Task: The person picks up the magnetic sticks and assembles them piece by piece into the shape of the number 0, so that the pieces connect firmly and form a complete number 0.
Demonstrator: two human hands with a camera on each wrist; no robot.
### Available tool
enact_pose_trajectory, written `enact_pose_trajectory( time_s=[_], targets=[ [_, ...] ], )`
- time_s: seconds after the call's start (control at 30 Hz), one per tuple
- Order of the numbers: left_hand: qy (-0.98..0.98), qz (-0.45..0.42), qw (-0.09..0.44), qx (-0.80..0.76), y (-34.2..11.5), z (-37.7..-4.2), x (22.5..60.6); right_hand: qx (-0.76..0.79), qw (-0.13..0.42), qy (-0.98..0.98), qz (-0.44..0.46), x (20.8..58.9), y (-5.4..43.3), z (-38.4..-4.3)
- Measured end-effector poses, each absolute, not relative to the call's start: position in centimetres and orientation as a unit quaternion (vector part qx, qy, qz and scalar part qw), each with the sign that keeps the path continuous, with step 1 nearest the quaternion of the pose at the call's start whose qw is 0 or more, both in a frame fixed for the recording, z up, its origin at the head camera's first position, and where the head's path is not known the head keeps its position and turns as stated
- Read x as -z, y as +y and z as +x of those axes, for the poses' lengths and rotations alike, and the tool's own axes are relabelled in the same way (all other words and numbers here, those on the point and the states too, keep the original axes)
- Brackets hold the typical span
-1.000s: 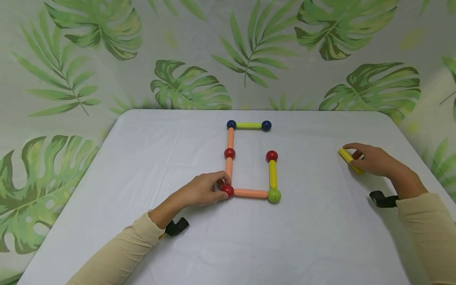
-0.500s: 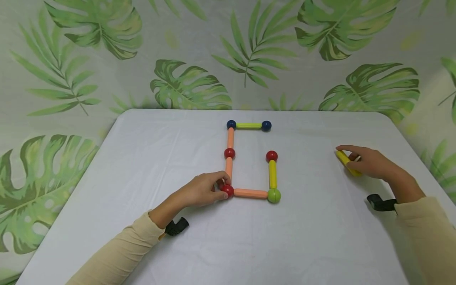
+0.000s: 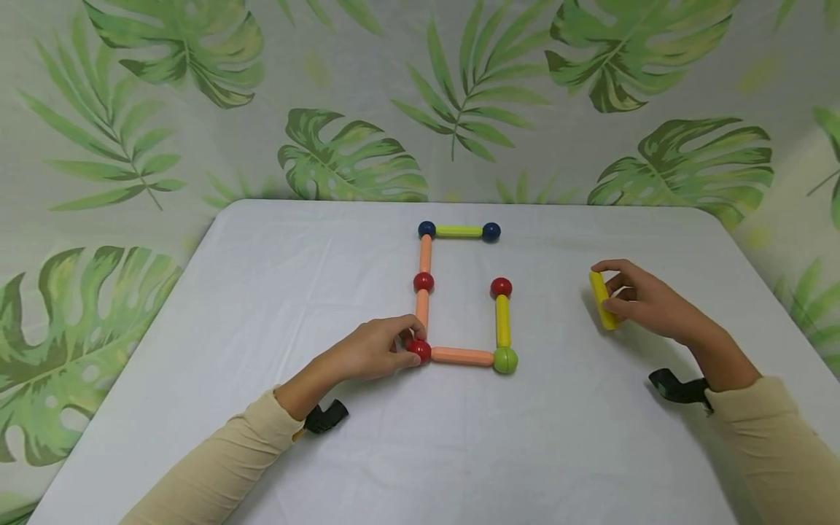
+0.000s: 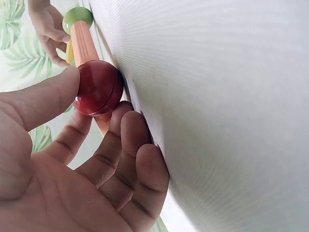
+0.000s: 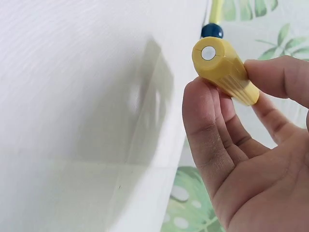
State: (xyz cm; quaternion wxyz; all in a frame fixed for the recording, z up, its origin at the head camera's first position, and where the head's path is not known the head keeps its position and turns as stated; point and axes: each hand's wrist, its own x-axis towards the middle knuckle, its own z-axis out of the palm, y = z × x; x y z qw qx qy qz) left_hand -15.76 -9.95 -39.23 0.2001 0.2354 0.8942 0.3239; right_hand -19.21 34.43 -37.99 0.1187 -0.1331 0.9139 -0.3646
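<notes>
My left hand (image 3: 372,350) pinches a red ball (image 4: 99,88) at the near left corner of a figure of magnetic rods and balls. From that ball an orange rod (image 3: 462,356) runs right to a green ball (image 3: 505,360), and another orange rod (image 3: 422,312) runs away to a second red ball (image 3: 423,281). Above the table on the right, my right hand (image 3: 650,299) grips a loose yellow rod (image 3: 604,300) between thumb and fingers. The right wrist view shows a silvery round spot on this rod's end. A standing yellow rod (image 3: 502,321) links the green ball with a third red ball (image 3: 501,288).
Farther back, an orange rod (image 3: 426,254) leads to a dark blue ball (image 3: 426,230), joined by a lime rod (image 3: 459,231) to another dark blue ball (image 3: 491,232). A white cloth covers the table (image 3: 315,277); leaf-print fabric (image 3: 354,157) hangs behind it.
My right hand has moved left with the yellow rod, lifting it and turning it more upright in the head view. The left hand and the joined figure stay put.
</notes>
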Motion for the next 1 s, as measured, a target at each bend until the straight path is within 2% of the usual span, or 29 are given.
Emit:
enact_pose_trajectory(
  time_s=[0.5, 1.0],
  targets=[
    [0.895, 0.235, 0.201, -0.323, -9.9, -15.6, 39.0, 0.370, 0.116, 0.912, -0.133, 37.7, 31.8, -20.8],
    [0.895, 0.236, 0.200, -0.321, -9.9, -15.7, 39.1, 0.423, 0.106, 0.896, -0.086, 38.4, 27.1, -25.3]
  ],
)
